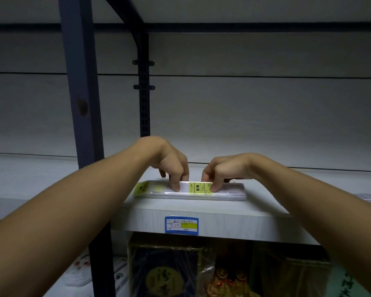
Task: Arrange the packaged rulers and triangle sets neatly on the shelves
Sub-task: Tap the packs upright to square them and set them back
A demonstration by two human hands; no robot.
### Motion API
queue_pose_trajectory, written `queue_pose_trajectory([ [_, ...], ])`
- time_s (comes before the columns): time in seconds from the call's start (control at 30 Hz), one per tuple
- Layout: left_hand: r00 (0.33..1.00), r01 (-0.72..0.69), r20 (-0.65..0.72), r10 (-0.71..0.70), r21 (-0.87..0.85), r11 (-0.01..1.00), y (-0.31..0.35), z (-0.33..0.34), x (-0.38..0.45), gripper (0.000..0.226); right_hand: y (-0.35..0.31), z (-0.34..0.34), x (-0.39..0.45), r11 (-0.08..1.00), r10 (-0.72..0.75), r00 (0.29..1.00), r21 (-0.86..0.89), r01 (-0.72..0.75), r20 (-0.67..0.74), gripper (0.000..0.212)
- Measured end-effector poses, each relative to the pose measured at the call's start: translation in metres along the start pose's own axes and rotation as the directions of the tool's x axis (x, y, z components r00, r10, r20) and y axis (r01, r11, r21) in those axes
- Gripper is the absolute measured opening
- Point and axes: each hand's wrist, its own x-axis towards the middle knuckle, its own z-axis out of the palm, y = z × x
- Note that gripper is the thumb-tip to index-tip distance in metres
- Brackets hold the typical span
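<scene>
Gripping ruler pack (pixel 191 190) on shelf (pixel 201 219), left hand (pixel 171 166), right hand (pixel 221 170)

blue price tag (pixel 181 225) on shelf edge | dark upright post (pixel 79 93) left | packaged goods (pixel 169 273) below

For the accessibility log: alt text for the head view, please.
Both hands, left hand and right hand, pinch a stack of clear packaged rulers lying lengthwise near the front edge of a pale shelf. A blue price label sits on the shelf edge below; dark packaged goods fill the shelf underneath.
</scene>
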Motion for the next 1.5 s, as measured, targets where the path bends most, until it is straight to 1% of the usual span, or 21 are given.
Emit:
queue_pose_trajectory([
  [0.1,0.999,-0.017,-0.03,0.019,0.042,0.999,-0.003,-0.001,-0.003,0.021,0.0,0.0,-0.002,1.0,-0.008,1.0,0.003,0.008,-0.007,0.023],
  [0.17,0.999,-0.011,-0.047,0.013,0.035,0.999,-0.005,0.001,-0.004,0.027,0.002,0.0,-0.004,1.0,-0.007,1.0,0.021,0.007,-0.015,0.022],
  [0.3,0.997,0.022,-0.075,-0.024,-0.028,0.999,-0.009,0.006,-0.007,0.032,0.008,-0.003,-0.007,1.0,0.005,0.999,-0.022,-0.006,-0.049,0.021],
  [0.33,0.997,0.02,-0.069,-0.021,-0.019,1.0,-0.011,0.007,-0.008,0.034,0.008,-0.005,-0.008,0.999,0.009,0.998,-0.031,-0.011,-0.055,0.02],
  [0.37,0.998,0.021,-0.061,-0.02,0.012,1.0,-0.012,0.008,-0.01,0.039,0.009,-0.006,-0.012,0.999,0.017,0.998,-0.051,-0.019,-0.052,0.021],
  [0.43,0.998,0.034,-0.06,-0.03,0.079,0.996,-0.014,0.01,-0.011,0.046,0.01,-0.01,-0.02,0.991,0.044,0.999,-0.126,-0.047,-0.025,0.029],
  [0.5,0.996,0.049,-0.073,-0.042,0.101,0.994,-0.015,0.011,-0.01,0.046,0.01,-0.012,-0.027,0.973,0.076,0.997,-0.22,-0.076,-0.009,0.036],
  [0.57,0.996,0.048,-0.078,-0.04,0.104,0.993,-0.016,0.012,-0.009,0.041,0.01,-0.012,-0.028,0.952,0.094,0.995,-0.29,-0.098,-0.027,0.033],
  [0.67,0.996,0.033,-0.092,-0.023,0.103,0.994,-0.018,0.012,-0.008,0.036,0.008,-0.012,-0.028,0.936,0.079,0.995,-0.338,-0.097,-0.066,0.024],
  [0.8,0.994,0.03,-0.108,-0.018,0.111,0.993,-0.019,0.011,-0.009,0.038,0.01,-0.012,-0.029,0.949,0.066,0.994,-0.304,-0.088,-0.082,0.022],
  [0.9,0.994,0.033,-0.105,-0.021,0.121,0.992,-0.021,0.01,-0.008,0.037,0.011,-0.011,-0.029,0.953,0.048,0.995,-0.294,-0.073,-0.09,0.028],
  [1.23,0.993,0.025,-0.115,-0.014,0.097,0.995,-0.025,0.01,-0.007,0.039,0.014,-0.012,-0.026,0.974,0.06,0.996,-0.216,-0.072,-0.062,0.034],
  [1.5,0.99,0.03,-0.14,-0.015,0.106,0.994,-0.026,0.009,-0.007,0.039,0.015,-0.014,-0.026,0.975,0.044,0.997,-0.215,-0.058,-0.069,0.034],
])
